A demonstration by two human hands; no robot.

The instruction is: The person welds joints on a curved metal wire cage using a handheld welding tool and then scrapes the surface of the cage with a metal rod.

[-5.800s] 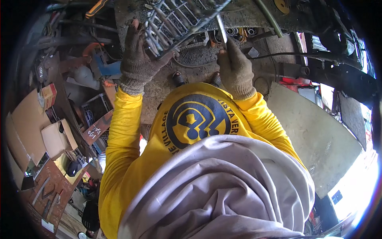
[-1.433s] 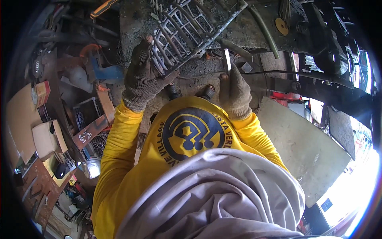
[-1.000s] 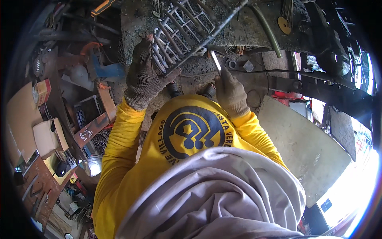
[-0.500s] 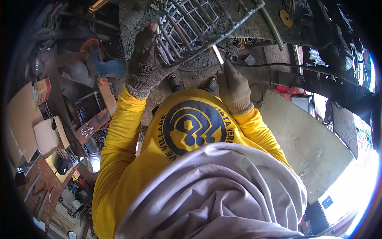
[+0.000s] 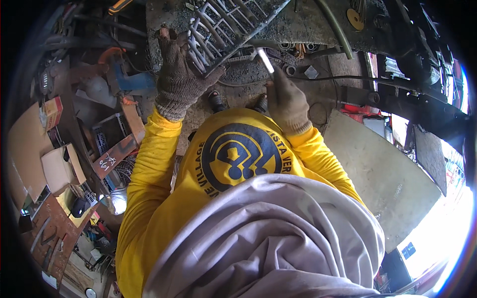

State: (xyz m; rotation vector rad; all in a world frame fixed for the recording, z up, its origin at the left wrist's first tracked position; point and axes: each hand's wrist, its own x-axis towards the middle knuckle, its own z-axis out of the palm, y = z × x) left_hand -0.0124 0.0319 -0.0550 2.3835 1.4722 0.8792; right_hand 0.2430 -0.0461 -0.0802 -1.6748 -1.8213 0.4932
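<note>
My left hand [image 5: 179, 74], in a brown knitted glove, is at the near left corner of a grate of welded metal bars [image 5: 218, 30]. Its thumb reaches under the corner and its fingers lie along the left side. The grate is tilted over the dark worktable [image 5: 164, 12], its far part cut off by the upper edge. In my gloved right hand [image 5: 289, 102] is a slim bright metal bar [image 5: 266, 60], gripped with its end pointing up toward the table. That end is apart from the grate. The bar's other end is hidden in the glove.
A curved tube [image 5: 338, 30] and a yellow disc [image 5: 355, 20] lie on the table's right. Metal rings [image 5: 289, 70] and a dark cable [image 5: 348, 78] are nearer. A large sheet [image 5: 382, 179] leans at right; a blue clamp-like tool [image 5: 131, 77] and cardboard [image 5: 30, 149] are left.
The grate has shifted left and up, with my left hand moving slightly left and its fingers spreading. My right hand and the bar have moved a little left, away from the grate's edge.
</note>
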